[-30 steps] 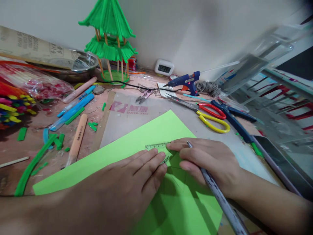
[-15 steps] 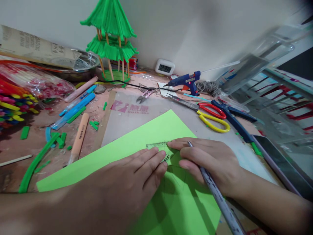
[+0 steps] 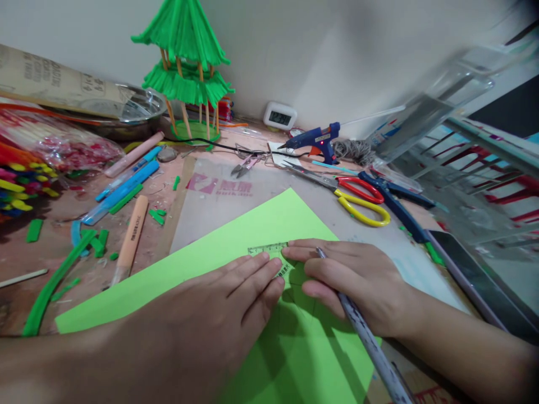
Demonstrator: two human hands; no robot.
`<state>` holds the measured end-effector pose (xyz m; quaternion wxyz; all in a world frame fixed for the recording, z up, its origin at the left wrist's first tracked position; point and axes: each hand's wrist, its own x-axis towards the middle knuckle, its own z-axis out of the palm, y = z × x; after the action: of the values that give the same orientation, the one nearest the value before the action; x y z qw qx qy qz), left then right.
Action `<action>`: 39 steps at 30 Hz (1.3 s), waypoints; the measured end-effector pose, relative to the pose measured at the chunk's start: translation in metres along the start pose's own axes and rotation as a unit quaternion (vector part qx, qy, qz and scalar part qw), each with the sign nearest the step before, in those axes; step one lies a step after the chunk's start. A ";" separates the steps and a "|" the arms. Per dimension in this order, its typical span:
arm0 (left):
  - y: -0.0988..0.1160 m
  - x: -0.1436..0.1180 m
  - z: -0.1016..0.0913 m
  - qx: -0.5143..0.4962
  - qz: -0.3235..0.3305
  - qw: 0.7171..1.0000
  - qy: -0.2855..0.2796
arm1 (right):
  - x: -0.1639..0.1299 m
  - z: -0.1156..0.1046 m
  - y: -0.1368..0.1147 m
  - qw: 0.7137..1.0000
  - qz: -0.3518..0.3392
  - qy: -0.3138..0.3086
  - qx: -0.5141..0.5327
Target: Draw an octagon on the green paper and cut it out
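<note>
A sheet of bright green paper (image 3: pixel 290 216) lies at a slant under both hands, with faint drawn lines on it. On it rests a small clear ruler (image 3: pixel 269 248) with black markings, partly hidden by fingers. My left hand (image 3: pixel 219 303) lies flat, its stretched fingertips on the ruler's lower part. In my right hand (image 3: pixel 357 278) a grey-white mottled pencil (image 3: pixel 366 331) is gripped, its tip pointing up and away from the paper. The right fingertips touch the ruler's right end.
Scissors (image 3: pixel 362 207), a blue glue gun (image 3: pixel 314 140) and pliers (image 3: pixel 244 165) lie beyond the paper. A green-roofed pavilion model (image 3: pixel 189 81) stands behind. Left are markers (image 3: pixel 132 238) and green strips (image 3: pixel 59 286); a phone (image 3: pixel 475 275) lies right.
The whole view has shifted slightly, so things appear a little further left. Both hands, the ruler and the pencil keep nearly the same places on the paper.
</note>
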<state>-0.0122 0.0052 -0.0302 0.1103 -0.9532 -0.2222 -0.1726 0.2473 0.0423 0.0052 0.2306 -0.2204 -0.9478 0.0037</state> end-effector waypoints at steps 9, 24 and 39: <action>0.002 0.004 0.001 0.012 0.000 1.000 0.012 | -0.001 0.000 0.003 1.000 -0.002 -0.003 0.004; -0.002 -0.001 -0.003 0.013 -0.010 1.000 -0.005 | 0.000 0.000 0.004 1.000 0.011 0.005 0.028; 0.008 0.001 -0.006 0.020 -0.087 0.996 0.028 | 0.000 -0.002 0.004 1.000 0.009 -0.002 0.022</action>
<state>-0.0095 -0.0032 -0.0257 0.1201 -0.9229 -0.3042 -0.2034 0.2499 0.0457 0.0060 0.2334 -0.2238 -0.9459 0.0271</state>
